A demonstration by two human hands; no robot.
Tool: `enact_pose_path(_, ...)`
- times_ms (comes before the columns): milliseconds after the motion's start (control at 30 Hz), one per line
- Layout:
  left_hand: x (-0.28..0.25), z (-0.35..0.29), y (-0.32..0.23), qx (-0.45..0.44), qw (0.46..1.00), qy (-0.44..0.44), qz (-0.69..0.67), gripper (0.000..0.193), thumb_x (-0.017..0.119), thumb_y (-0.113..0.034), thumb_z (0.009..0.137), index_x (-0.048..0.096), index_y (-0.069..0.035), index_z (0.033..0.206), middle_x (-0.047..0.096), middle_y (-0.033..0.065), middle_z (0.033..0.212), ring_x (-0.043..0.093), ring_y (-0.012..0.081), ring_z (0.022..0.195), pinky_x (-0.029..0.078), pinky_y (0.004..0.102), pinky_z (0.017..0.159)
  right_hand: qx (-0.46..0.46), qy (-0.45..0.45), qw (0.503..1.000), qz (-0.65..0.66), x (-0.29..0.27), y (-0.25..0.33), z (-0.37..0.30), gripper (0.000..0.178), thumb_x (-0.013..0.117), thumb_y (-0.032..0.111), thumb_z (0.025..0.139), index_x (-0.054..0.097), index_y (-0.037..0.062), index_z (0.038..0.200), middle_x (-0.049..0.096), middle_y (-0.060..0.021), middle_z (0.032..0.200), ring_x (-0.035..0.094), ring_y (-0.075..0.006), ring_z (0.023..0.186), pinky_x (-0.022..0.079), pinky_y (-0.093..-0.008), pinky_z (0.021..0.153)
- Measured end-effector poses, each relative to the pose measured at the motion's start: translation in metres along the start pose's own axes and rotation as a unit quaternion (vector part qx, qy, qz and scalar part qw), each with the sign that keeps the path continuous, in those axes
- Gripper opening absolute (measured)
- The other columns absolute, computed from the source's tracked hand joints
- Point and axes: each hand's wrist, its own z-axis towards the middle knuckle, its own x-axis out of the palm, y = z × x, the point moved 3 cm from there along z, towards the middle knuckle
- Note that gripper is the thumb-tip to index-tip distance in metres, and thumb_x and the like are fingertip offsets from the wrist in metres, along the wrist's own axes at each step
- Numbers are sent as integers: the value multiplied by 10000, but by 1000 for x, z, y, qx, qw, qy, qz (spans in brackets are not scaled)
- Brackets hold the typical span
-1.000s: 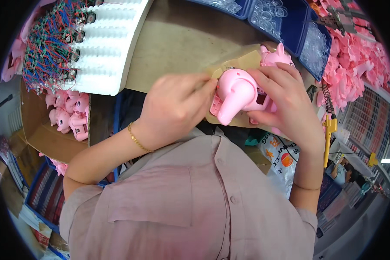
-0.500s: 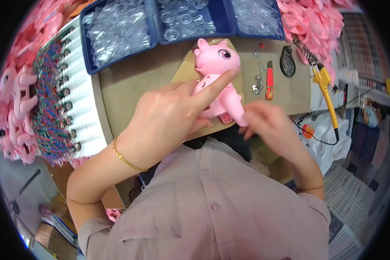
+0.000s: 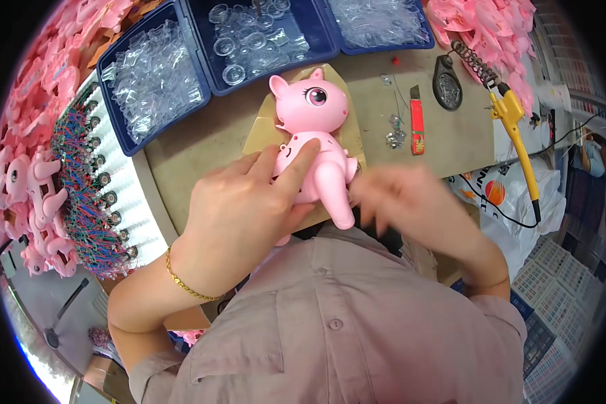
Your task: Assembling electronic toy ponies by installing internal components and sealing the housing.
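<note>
Held in both hands a second ago, the pony [image 3: 326,151] lies on cardboard [image 3: 259,135], our half-curled left hand [image 3: 244,202] holding it, apparently freeing our blurred right hand [image 3: 405,205], whose opening and grip we cannot tell.

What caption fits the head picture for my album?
Left hand on a pink toy, right hand blurred beside it, clear parts in blue bins.

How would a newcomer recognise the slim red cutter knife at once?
On the tan work table, below the blue plastic bins, find the large-eyed pink plastic toy pony. To its right lies the slim red cutter knife, blade end toward the bins. Unlike the black oval object beside it, the knife is straight and bright red.
</note>
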Motion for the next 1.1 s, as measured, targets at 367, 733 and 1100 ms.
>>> enact_pose_path(367, 5, -2, 0, 60, 994, -91, -28, 469, 665, -297, 741, 589, -69, 1144, 540, 57, 737, 576, 171, 640, 473, 282, 523, -334, -270, 835, -343, 3, 48, 112, 201, 609, 212, 833, 627, 12, 824, 614, -104, 804, 595, -288, 736, 475, -371, 654)
enact_pose_path(733, 1, -1, -4, 25, 999, -33, 1, 643, 734, -265, 659, 543, -138, 1260, 630, 67, 1045, 641, 214, 838, 526, 295, 654, 24, 4, 995, 95, 24, -13, -16, 188, 547, 173, 906, 603, 0, 857, 615, -18, 719, 546, -61, 582, 422, -203, 506)
enact_pose_path(1100, -5, 2, -5, 36, 999, 6, 4, 693, 764, -242, 620, 548, -165, 1274, 656, 74, 1060, 642, 233, 793, 522, 317, 665, 11, 42, 951, 308, 48, -23, -8, 232, 533, 214, 936, 591, -4, 883, 579, -27, 691, 508, -57, 560, 409, -207, 501)
